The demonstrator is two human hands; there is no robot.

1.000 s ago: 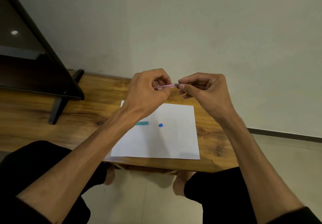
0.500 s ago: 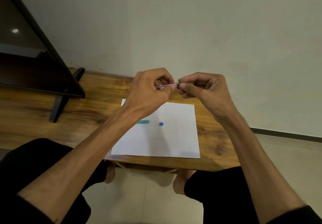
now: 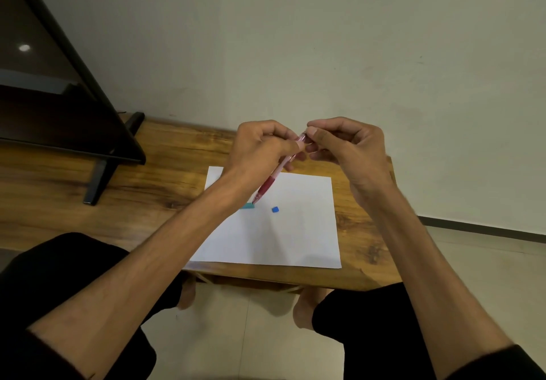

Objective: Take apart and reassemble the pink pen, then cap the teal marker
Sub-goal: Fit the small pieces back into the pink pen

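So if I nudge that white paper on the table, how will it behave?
The paper looks thin and flat, so it probably slides easily on the smooth wooden table. Lifted by one edge, it would likely flop.

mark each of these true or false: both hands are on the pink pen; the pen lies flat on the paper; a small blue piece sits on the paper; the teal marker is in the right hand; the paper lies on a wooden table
1. Both hands are on the pink pen. True: the left hand grips its barrel and the right hand pinches its top end.
2. The pen lies flat on the paper. False: it is held in the air, tilted, tip pointing down toward the white paper.
3. A small blue piece sits on the paper. True.
4. The teal marker is in the right hand. False: the teal marker lies on the paper, partly hidden by the left forearm.
5. The paper lies on a wooden table. True.
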